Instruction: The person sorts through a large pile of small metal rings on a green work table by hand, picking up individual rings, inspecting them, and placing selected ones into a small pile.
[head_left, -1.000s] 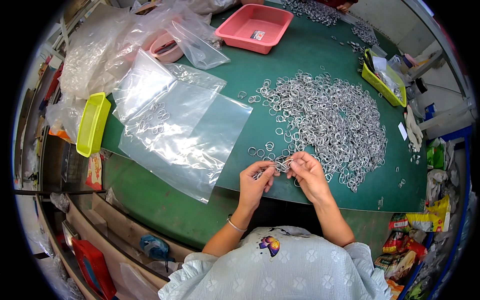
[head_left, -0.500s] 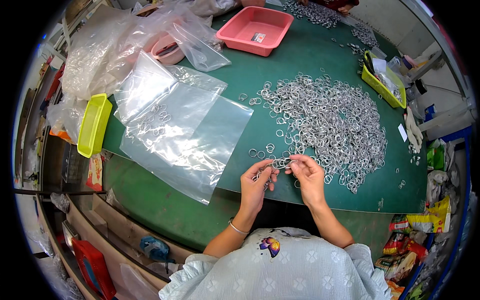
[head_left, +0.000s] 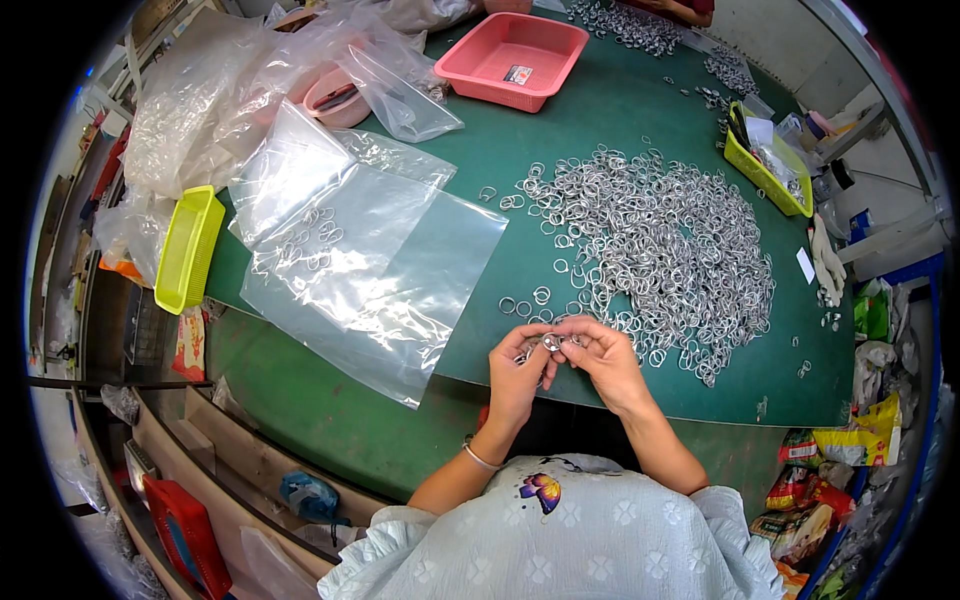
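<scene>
My left hand (head_left: 516,372) is closed around several small silver metal rings (head_left: 552,342), at the near edge of the green table. Fingers of my right hand (head_left: 603,366) pinch the rings from the other side, so both hands meet there. Just beyond them spreads a large heap of the same silver rings (head_left: 665,250). A few loose rings (head_left: 520,305) lie between the heap and my left hand. How many rings are in my fingers is hidden.
Clear plastic bags (head_left: 400,250) lie flat to the left, with some rings on them. A yellow-green basket (head_left: 188,250) stands at the far left. Toward the back is a pink tray (head_left: 515,60); a yellow-green basket of odds and ends (head_left: 765,165) sits right. Another person (head_left: 690,10) is across the table.
My right hand has moved left and in toward my left hand. The rings stretched between them are now gathered at the fingertips.
</scene>
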